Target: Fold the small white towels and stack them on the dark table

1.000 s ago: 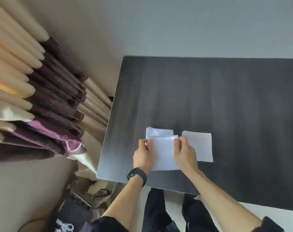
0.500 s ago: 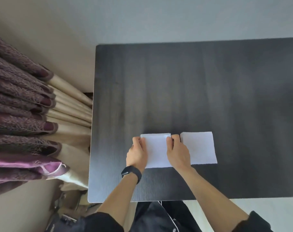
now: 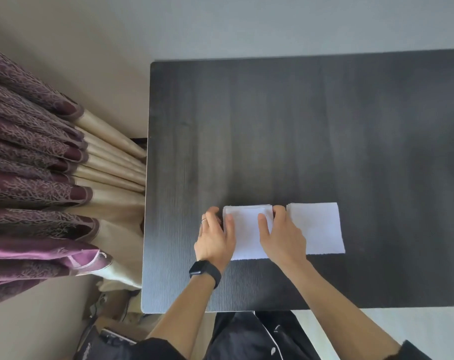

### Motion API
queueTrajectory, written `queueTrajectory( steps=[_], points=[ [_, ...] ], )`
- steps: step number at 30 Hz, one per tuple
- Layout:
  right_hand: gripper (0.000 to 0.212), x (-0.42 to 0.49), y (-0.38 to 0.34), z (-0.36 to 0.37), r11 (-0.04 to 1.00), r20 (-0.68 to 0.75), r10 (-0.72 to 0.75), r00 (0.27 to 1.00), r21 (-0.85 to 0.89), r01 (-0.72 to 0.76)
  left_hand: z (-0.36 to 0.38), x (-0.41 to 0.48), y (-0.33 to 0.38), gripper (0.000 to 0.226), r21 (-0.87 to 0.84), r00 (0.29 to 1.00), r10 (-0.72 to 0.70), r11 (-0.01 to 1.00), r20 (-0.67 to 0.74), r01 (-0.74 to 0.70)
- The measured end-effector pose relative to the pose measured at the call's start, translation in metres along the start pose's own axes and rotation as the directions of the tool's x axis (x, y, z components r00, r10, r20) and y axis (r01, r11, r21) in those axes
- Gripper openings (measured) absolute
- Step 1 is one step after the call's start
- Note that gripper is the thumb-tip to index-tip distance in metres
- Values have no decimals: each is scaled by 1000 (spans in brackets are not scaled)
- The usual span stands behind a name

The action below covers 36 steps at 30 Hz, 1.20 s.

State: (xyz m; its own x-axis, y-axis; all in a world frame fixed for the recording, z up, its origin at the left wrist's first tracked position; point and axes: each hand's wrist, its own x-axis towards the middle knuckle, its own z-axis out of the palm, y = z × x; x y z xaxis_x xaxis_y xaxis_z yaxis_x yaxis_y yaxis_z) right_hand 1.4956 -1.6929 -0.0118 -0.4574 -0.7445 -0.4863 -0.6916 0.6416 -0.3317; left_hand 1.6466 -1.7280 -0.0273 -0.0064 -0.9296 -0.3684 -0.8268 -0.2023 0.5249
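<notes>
A folded white towel (image 3: 246, 232) lies flat on the dark table (image 3: 324, 126), near its front left. My left hand (image 3: 215, 240) holds the towel's left side, thumb on top and fingers curled at the edge. On the opposite side my right hand (image 3: 285, 237) does the same, with its fingertips at the back right corner. A second folded white towel (image 3: 315, 227) lies just to the right, separated by a narrow gap and partly covered by my right hand.
Purple and beige curtains (image 3: 52, 178) hang close to the table's left edge. Bags and clutter (image 3: 109, 320) sit on the floor below the front left corner. My dark trousers (image 3: 246, 333) are against the front edge.
The lifted towel half has come down over the part behind it, so the towel now lies as one flat rectangle. Both hands slid from its far corners to its sides.
</notes>
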Motion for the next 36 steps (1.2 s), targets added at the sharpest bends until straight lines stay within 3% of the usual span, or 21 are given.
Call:
queueTrajectory(
  steps=[2, 4, 7, 10, 20, 25, 30, 33, 36],
  points=[
    [48, -11, 5, -3, 999, -86, -23, 996, -37, 20, 4, -4, -9, 43, 113, 974, 214, 972, -76, -205],
    [44, -19, 8, -1, 994, -182, -100, 978, 17, 105, 11, -6, -15, 57, 260, 926, 376, 898, -33, -355],
    [44, -16, 12, 17, 957, -224, -289, 931, -51, 285, 19, -5, -19, 65, 364, 889, 444, 813, 115, -454],
    [56, -4, 14, 38, 920, -128, -372, 919, -186, 346, 25, 6, -28, 66, 397, 888, 434, 796, 151, -457],
    [57, 7, 25, 57, 926, -106, -346, 932, -195, 322, 33, 18, -39, 65, 398, 888, 417, 794, 192, -459],
    [62, 3, 12, 37, 947, -57, -314, 948, -88, 308, 27, 16, -36, 64, 447, 897, 387, 778, 213, -441],
    [51, -37, 32, -30, 968, -156, -211, 965, 102, 229, 9, -6, -2, 60, 463, 898, 393, 770, 199, -440],
    [45, -76, 79, -78, 962, -259, -89, 962, 227, 151, 6, -30, 39, 65, 425, 847, 468, 733, 250, -531],
    [41, -121, 141, -123, 945, -365, 42, 930, 317, 82, 20, -71, 100, 63, 327, 745, 599, 670, 293, -667]
  ],
)
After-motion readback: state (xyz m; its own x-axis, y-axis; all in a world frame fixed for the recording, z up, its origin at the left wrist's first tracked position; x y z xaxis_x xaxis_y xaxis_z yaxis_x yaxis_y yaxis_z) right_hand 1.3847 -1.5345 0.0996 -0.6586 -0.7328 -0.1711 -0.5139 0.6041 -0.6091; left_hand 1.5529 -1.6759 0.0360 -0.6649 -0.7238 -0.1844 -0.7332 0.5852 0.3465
